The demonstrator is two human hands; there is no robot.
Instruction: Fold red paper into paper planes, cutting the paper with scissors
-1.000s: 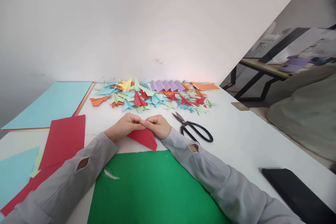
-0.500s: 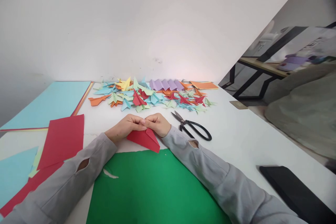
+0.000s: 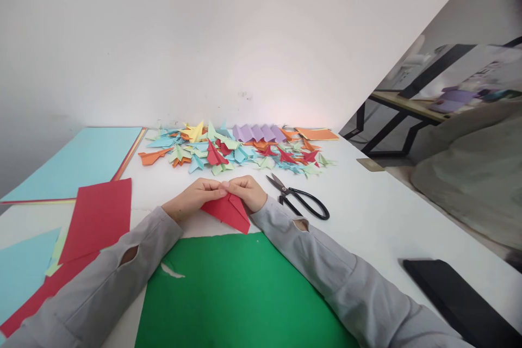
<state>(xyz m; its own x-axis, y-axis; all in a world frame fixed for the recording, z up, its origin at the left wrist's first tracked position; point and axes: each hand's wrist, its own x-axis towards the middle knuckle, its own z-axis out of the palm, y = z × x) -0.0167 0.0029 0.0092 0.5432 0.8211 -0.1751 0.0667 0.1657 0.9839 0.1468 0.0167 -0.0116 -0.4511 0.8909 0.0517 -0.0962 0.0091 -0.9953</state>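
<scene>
A folded piece of red paper (image 3: 228, 213) is pinched between my two hands, its pointed lower corner angled down to the right. My left hand (image 3: 199, 194) grips its upper left edge, thumb pressed close to the other thumb. On the upper right edge, my right hand (image 3: 248, 191) is closed too; the fingers behind the paper are hidden. Under my forearms and just nearer than the paper lies a green sheet (image 3: 240, 288). Black-handled scissors (image 3: 299, 196) rest slightly spread on the table to the right of my right hand.
Several folded paper planes (image 3: 216, 153) crowd the table's back, near a pleated purple paper (image 3: 259, 133) and orange sheets (image 3: 317, 134). Red paper (image 3: 100, 217) and large light-blue sheets (image 3: 77, 160) lie left. A black flat object (image 3: 457, 299) sits at right.
Both hands keep hold of the red paper. Its lower edge has tilted up slightly and shifted a little right; the thumbs have moved slightly at the top edge.
</scene>
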